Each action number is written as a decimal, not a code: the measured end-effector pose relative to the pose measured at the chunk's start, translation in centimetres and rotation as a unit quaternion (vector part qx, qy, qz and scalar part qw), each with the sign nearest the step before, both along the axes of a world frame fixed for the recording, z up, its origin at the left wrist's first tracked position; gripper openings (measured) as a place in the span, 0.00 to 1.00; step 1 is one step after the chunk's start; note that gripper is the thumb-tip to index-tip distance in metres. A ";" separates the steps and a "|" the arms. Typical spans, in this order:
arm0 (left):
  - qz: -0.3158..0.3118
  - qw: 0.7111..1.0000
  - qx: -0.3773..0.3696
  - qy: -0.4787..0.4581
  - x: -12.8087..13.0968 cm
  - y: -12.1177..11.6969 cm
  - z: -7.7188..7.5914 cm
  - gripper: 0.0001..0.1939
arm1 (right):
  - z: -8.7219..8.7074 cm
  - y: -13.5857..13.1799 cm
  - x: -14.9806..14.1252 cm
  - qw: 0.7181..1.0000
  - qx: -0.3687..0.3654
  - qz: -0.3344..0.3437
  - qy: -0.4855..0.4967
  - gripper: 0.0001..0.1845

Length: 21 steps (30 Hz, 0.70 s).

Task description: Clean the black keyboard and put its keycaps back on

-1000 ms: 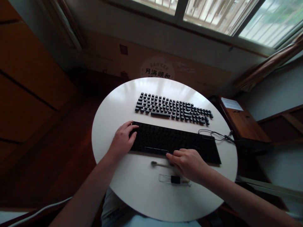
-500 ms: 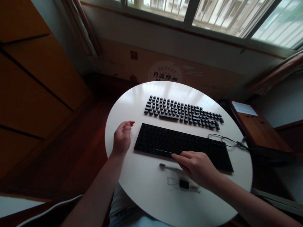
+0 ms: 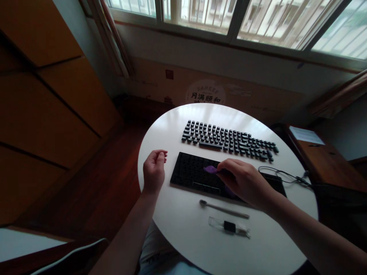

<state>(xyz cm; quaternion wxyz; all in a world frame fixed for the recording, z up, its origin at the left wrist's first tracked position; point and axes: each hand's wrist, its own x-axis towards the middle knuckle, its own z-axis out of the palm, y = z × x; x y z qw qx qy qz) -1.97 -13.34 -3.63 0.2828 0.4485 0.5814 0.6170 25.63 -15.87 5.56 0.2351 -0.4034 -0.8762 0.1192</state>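
Bench: smooth white top, glossy towards the window, where pale reflections lie. Keyboard base: black, dark and mostly matt, with a thin shiny line near its front edge. Keycaps: black, plastic-looking, with faint highlights. Wire tool: thin metallic-looking wire and a dark block. Purple piece: soft-looking, thin, cloth-like. Side table: brown wood with a soft sheen; paper sheet: pale, flat.

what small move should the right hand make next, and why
Probably lower the soft purple piece onto the flat black keyboard base: the right hand holds it, seemingly just above, and the small black plastic keycaps lie off the base.
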 end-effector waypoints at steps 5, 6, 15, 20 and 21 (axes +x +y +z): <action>-0.234 0.971 -0.026 0.049 2.5 -3.4 4.3 0.13 | 1.2 -0.6 -0.5 0.995 0.014 -0.038 0.090 0.11; -0.287 0.956 -0.025 0.064 3.2 -3.8 5.1 0.16 | 1.5 -0.7 -0.6 0.994 0.017 -0.039 0.102 0.12; -0.373 0.926 -0.040 -0.031 5.8 -3.9 8.1 0.10 | 3.1 -1.1 -1.0 0.958 -0.088 -0.008 0.271 0.08; -0.314 0.941 -0.026 -0.124 4.4 -4.8 8.7 0.11 | 1.6 -0.5 0.3 0.959 -0.134 -0.026 0.248 0.09; -0.288 0.946 -0.027 -0.148 3.9 -5.1 8.9 0.11 | 1.3 -0.4 0.8 0.963 -0.140 -0.039 0.226 0.11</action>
